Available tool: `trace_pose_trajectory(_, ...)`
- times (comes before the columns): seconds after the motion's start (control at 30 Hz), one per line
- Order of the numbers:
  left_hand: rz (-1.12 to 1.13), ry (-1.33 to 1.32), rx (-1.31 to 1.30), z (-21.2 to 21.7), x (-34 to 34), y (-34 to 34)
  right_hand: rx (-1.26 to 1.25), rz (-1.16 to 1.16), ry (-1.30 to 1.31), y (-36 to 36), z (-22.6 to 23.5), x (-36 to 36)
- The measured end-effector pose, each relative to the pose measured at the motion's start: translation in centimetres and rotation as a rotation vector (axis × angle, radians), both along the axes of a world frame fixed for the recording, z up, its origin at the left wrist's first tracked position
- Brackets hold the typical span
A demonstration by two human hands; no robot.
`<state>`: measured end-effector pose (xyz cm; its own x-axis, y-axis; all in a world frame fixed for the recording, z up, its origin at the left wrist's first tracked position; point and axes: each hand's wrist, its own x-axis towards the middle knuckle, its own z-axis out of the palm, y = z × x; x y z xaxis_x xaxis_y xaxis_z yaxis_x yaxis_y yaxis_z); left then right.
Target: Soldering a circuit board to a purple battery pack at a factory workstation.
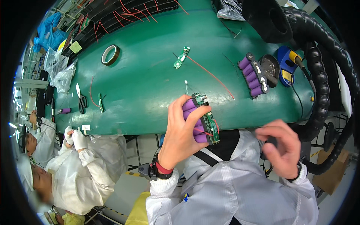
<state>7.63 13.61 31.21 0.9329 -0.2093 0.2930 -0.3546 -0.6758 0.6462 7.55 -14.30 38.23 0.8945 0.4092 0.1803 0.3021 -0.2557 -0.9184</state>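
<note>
My left hand point(179, 131) is wrapped round a purple battery pack point(190, 108), held tilted at the near edge of the table. A green circuit board point(210, 125) with red wires lies along the pack's right side. My fingers and thumb cover part of the cells. To the right, my right hand point(278, 148) is raised apart from the pack, fingers curled and thumb apart, with nothing visible in it. Farther off on the table lie a second purple battery pack point(252, 77) and a loose green circuit board point(182, 58) with a long red wire.
A soldering iron stand point(287, 67) and a dark dish point(270, 69) sit at the right, beside a black flexible duct point(313, 71). A tape roll point(111, 55), scissors point(81, 99) and a small board point(100, 103) lie to the left. A gloved co-worker point(86, 168) sits at my left.
</note>
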Motion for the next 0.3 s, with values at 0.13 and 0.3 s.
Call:
trace_pose_trajectory(0.13, -0.062, -0.150, -0.312, -1.4, 0.7, 1.0, 0.047, -0.030, 0.019, 4.3, -2.4, -0.2)
trace_pose_trajectory(0.3, -0.237, -0.033, -0.836, -2.5, 0.9, 1.4, 0.239, -0.199, 0.089, 7.5, -6.7, 2.0)
